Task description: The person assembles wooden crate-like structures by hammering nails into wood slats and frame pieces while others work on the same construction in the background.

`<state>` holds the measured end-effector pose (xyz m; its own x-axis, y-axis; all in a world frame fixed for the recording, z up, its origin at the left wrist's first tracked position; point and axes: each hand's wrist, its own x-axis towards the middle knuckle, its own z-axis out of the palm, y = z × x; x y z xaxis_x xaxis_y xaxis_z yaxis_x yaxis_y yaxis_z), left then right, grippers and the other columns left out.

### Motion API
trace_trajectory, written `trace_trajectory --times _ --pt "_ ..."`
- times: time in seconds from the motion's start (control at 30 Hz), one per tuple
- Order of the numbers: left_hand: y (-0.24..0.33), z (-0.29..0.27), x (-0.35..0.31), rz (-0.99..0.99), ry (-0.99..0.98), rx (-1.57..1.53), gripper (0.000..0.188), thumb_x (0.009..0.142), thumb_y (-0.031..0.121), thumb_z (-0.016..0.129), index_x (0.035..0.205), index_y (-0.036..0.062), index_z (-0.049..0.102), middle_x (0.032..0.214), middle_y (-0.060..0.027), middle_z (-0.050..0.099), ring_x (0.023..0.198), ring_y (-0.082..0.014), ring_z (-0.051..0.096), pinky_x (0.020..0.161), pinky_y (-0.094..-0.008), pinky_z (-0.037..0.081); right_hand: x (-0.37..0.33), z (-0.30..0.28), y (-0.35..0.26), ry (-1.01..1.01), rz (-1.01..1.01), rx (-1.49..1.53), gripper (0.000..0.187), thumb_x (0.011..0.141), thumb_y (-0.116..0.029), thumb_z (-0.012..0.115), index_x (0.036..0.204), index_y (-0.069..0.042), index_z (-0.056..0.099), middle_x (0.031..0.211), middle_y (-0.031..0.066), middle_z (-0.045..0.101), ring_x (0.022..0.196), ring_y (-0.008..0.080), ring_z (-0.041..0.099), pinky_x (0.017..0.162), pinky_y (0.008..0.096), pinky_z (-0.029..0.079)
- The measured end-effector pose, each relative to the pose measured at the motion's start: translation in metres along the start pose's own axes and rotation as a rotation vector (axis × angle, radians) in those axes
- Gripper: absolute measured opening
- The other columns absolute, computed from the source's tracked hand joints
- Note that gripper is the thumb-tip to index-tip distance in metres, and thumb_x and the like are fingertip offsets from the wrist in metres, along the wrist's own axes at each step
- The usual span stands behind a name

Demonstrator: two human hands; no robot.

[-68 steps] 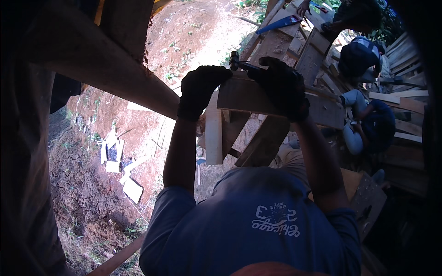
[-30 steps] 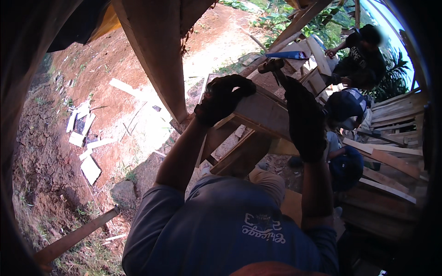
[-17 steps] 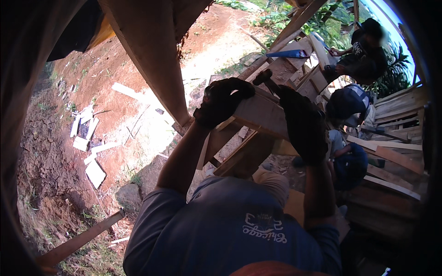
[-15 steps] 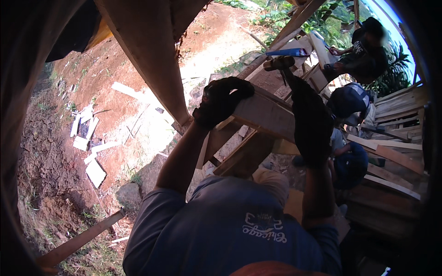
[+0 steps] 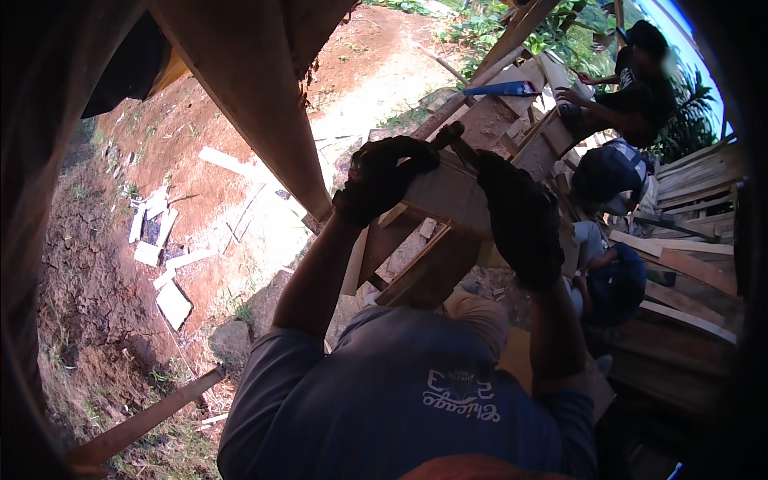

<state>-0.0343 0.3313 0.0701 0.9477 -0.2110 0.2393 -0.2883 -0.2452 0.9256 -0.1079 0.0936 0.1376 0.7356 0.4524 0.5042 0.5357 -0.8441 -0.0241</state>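
Note:
My right hand (image 5: 522, 220), in a black glove, is closed round the handle of a hammer (image 5: 448, 135). The hammer's head is low over the far end of a wooden board (image 5: 448, 196), right beside the fingertips of my left hand (image 5: 388, 178). That hand, also black-gloved, is curled with thumb and fingers close together at the board's left corner. Whatever sits between those fingers is too dark and small to make out. Under the board stands a wooden frame of boards (image 5: 420, 268).
A thick timber beam (image 5: 248, 96) slants down close on the left. A blue-handled saw (image 5: 502, 89) lies on planks ahead. Several people, one in a dark shirt (image 5: 640, 96), are at the right, near stacked boards (image 5: 692, 192). Wood offcuts (image 5: 172, 302) lie on the dirt slope.
The hammer has come down and to the left, close to my left hand, my right hand moving with it. My left hand stays at the corner. The person at far right has shifted their hands.

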Motion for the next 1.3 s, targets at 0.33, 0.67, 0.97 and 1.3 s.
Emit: trace_trajectory --times 0.33,0.67,0.97,1.3 --pt "0.0 0.001 -0.003 -0.055 -0.013 -0.06 0.02 0.093 0.012 0.081 0.112 0.0088 0.082 0.109 -0.0056 0.08 0.102 -0.0134 0.074 0.095 -0.0309 0.057 -0.003 -0.009 0.008 0.083 0.092 0.152 0.04 0.097 0.0 0.064 0.137 -0.004 0.066 0.136 0.017 0.069 0.112 0.0349 0.071 0.096 0.0424 0.057" --pt "-0.006 -0.001 -0.004 0.142 -0.063 -0.134 0.041 0.097 0.016 0.079 0.137 0.0069 0.07 0.13 -0.0057 0.076 0.124 -0.0176 0.069 0.109 -0.0331 0.053 -0.028 -0.015 0.0 -0.077 0.451 0.443 0.022 0.098 -0.005 0.066 0.119 -0.004 0.07 0.112 0.0164 0.07 0.1 0.0348 0.07 0.084 0.0428 0.058" --pt "0.011 0.033 -0.011 -0.004 0.167 -0.109 0.027 0.101 0.002 0.062 0.124 0.0022 0.076 0.12 -0.0121 0.077 0.107 -0.0206 0.074 0.097 -0.0368 0.059 -0.051 -0.006 0.007 -0.085 0.045 0.006 0.036 0.099 -0.013 0.069 0.134 -0.003 0.066 0.118 0.0168 0.072 0.094 0.0296 0.071 0.075 0.0385 0.056" --pt "-0.012 0.045 -0.014 0.187 0.225 -0.277 0.028 0.1 -0.004 0.055 0.12 -0.0004 0.075 0.118 -0.0143 0.077 0.109 -0.0235 0.074 0.098 -0.0364 0.059 -0.02 -0.038 0.009 -0.096 0.439 0.635 0.045 0.098 -0.004 0.065 0.143 -0.005 0.062 0.114 0.0176 0.074 0.096 0.0302 0.074 0.082 0.0398 0.06"
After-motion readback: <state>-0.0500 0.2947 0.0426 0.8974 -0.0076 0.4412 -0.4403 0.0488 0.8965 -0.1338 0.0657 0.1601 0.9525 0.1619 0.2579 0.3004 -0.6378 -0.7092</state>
